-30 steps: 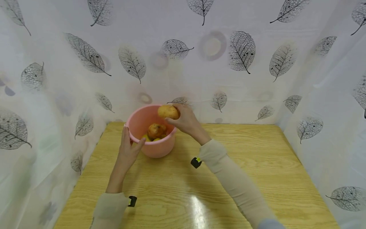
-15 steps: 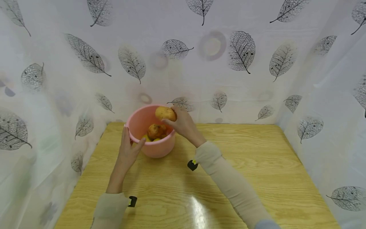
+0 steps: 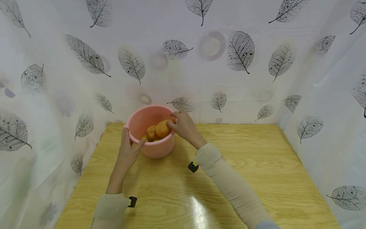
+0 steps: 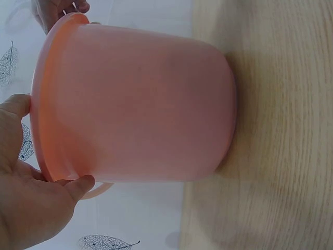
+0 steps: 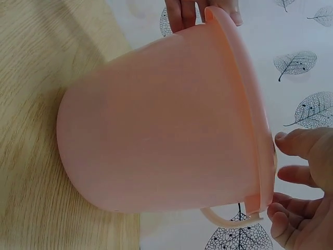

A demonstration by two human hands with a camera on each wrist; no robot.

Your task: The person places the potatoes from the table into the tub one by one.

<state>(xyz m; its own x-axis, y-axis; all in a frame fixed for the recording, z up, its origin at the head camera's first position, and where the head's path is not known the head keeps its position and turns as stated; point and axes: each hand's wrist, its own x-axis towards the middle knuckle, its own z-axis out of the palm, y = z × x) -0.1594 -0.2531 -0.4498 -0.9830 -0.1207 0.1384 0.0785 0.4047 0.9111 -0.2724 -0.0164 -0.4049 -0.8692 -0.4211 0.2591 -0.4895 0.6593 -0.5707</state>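
Note:
A pink plastic bucket (image 3: 157, 151) stands upright at the table's back left. My left hand (image 3: 128, 152) grips its rim on the near left side, with thumb and fingers spread along it; the left wrist view shows this hand (image 4: 36, 203) close up. At the opposite rim is my right hand (image 3: 184, 127), its fingers spread and loosely bent around the edge in the right wrist view. Inside the bucket lies a yellow-brown potato (image 3: 162, 129), right by the right thumb. Beside it sit a browner, lumpy potato-like piece (image 3: 151, 133) and some yellow pieces, partly hidden.
The wood-grain table (image 3: 243, 165) extends to the right and front of the bucket. A white curtain with leaf prints (image 3: 241, 51) encloses the back and sides. The bucket's handle (image 5: 229, 221) hangs at its far side.
My right hand has lowered the potato from rim height into the bucket, and its fingers have come off it at the rim. The left hand stays on the rim.

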